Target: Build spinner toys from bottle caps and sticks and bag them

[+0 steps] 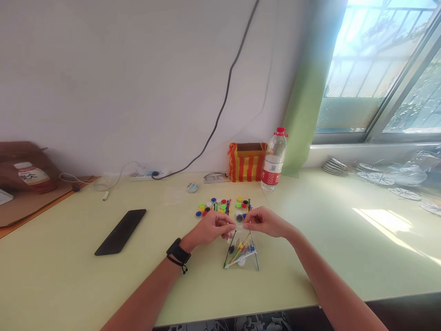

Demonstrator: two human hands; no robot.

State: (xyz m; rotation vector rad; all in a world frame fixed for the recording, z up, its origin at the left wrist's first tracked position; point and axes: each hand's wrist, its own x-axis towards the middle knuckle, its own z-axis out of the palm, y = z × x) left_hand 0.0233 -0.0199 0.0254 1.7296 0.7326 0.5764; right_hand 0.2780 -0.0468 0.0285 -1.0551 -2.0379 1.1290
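With forearms (325,271) converging and fingers (227,227) curled, the left hand (211,226) and right hand (267,222) faced each other near rods (235,261); whether either grasped one could not be told.

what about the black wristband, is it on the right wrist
No, the black wristband is on the left wrist, and the right wrist is bare.

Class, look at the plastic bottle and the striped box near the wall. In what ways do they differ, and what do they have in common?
The bottle is clear with a red-and-white label, while the striped box is red and yellow-orange. The bottle is taller; the striped box is lower and broader. The bottle has a red cap on, whereas the striped box is open at the top. Both stand upright on the table.
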